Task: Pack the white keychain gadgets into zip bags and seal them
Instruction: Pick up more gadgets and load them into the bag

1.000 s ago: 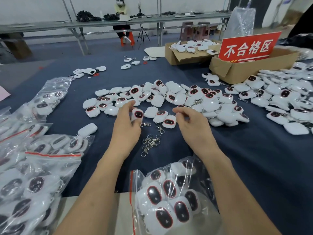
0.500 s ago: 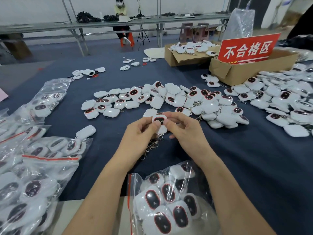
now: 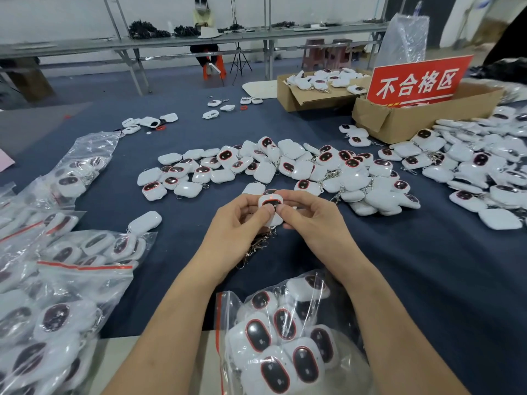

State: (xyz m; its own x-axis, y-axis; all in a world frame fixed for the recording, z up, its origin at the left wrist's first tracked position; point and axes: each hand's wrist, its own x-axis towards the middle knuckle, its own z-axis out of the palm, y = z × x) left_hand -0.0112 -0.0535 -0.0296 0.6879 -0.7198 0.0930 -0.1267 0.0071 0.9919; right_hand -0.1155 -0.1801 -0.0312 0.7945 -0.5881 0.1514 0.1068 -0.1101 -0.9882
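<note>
My left hand [image 3: 236,223] and my right hand [image 3: 313,220] together pinch a small stack of white keychain gadgets [image 3: 271,201] above the dark blue table [image 3: 427,280]; the top one faces up with its dark, red-rimmed screen. Metal clips [image 3: 256,246] dangle below the hands. A clear zip bag [image 3: 285,337] with a red strip, holding several gadgets, lies between my forearms at the near edge. A wide pile of loose gadgets [image 3: 285,166] lies just beyond my hands.
Filled zip bags [image 3: 62,280] crowd the left side. Another heap of gadgets [image 3: 484,172] sits at right. Two cardboard boxes [image 3: 399,121] with a red sign [image 3: 417,81] stand at the back right. A single gadget [image 3: 145,220] lies left of my hands.
My left hand carried a gadget from the pile toward me. Both hands came together and now hold the gadgets between them, slightly raised.
</note>
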